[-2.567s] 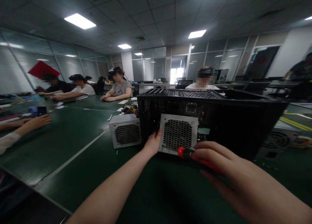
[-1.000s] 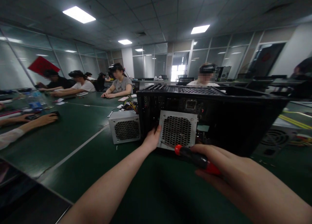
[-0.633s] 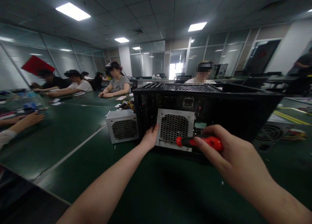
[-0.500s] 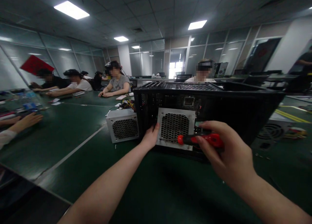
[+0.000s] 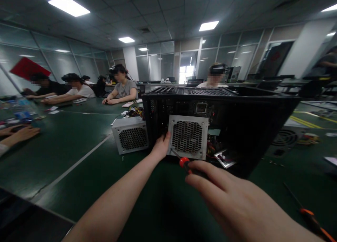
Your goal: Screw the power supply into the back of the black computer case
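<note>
A black computer case point(image 5: 250, 126) stands on the table, its open side facing me. Inside it a silver power supply point(image 5: 188, 136) shows its honeycomb grille. My left hand point(image 5: 161, 146) grips the left edge of that unit, its farther fingers partly hidden. In my right hand point(image 5: 223, 186) is a red and black screwdriver point(image 5: 184, 162), its shaft pointing up and left at the lower left corner of the power supply. Whether the tip touches a screw there I cannot tell.
A second silver power supply point(image 5: 133, 136) stands left of the case; another one point(image 5: 286, 138) is behind its right side. An orange and black screwdriver point(image 5: 310, 217) lies at the lower right, near small screws point(image 5: 273, 162). Other people sit around the green table point(image 5: 79, 140).
My right hand has moved down and turned, swinging the screwdriver from lying across the grille to pointing at the lower left corner. My left hand stays on the power supply. The view has shifted slightly.
</note>
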The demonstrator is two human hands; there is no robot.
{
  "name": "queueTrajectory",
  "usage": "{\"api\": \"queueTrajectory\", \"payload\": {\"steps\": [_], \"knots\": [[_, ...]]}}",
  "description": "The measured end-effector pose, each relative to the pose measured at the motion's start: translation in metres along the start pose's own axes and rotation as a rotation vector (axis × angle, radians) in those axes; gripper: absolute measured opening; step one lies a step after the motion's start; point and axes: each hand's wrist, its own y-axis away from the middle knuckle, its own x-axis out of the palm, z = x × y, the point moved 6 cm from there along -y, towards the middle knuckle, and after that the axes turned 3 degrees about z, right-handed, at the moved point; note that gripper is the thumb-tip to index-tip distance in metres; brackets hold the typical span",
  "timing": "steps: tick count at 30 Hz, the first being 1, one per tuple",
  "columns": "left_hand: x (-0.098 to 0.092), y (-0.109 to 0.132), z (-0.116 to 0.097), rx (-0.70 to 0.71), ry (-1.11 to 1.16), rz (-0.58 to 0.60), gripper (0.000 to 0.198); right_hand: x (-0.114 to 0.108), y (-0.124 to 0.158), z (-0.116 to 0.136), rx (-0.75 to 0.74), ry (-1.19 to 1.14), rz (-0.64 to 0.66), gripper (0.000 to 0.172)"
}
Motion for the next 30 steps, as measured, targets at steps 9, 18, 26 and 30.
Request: {"api": "queueTrajectory", "payload": {"steps": [9,18,26,30], "knots": [[0.000,0.000,0.001,-0.006,-0.044,0.000,0.070,0.004,-0.003,-0.007,0.022,-0.029,0.075,0.045],[0.000,-0.003,0.006,0.015,-0.048,-0.022,0.067,0.004,-0.002,-0.015,0.080,-0.067,0.128,0.036],[0.000,-0.006,0.012,-0.020,0.001,-0.006,0.069,-0.002,-0.005,-0.039,0.265,-0.043,-0.006,0.026],[0.000,-0.005,0.013,-0.014,-0.012,-0.006,0.072,-0.007,-0.003,-0.053,0.404,-0.051,-0.083,0.034]]}}
